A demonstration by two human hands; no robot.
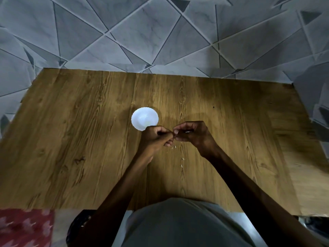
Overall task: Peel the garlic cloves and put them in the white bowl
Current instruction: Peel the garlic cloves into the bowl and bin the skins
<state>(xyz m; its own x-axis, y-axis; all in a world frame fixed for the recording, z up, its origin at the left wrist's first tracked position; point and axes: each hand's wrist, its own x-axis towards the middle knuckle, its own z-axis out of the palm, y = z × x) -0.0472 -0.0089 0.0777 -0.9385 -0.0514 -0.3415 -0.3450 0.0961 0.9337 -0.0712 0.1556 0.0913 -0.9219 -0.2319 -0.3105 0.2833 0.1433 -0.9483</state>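
A small white bowl (pixel 144 118) with a scalloped rim stands on the wooden table (pixel 71 139), just left of centre. My left hand (pixel 156 138) and my right hand (pixel 192 134) meet just in front and to the right of the bowl, fingertips pinched together on a garlic clove (pixel 174 136) that is almost wholly hidden by the fingers. A pale sliver shows inside my right hand. Small bits of garlic skin (pixel 173 147) lie on the table under and in front of the hands. I cannot see into the bowl well enough to tell its contents.
The table's far edge meets a grey tiled wall (pixel 160 32) with a triangle pattern. A red patterned cloth (pixel 23 227) lies beyond the near edge at bottom left. My grey shirt (pixel 178 223) fills the bottom centre.
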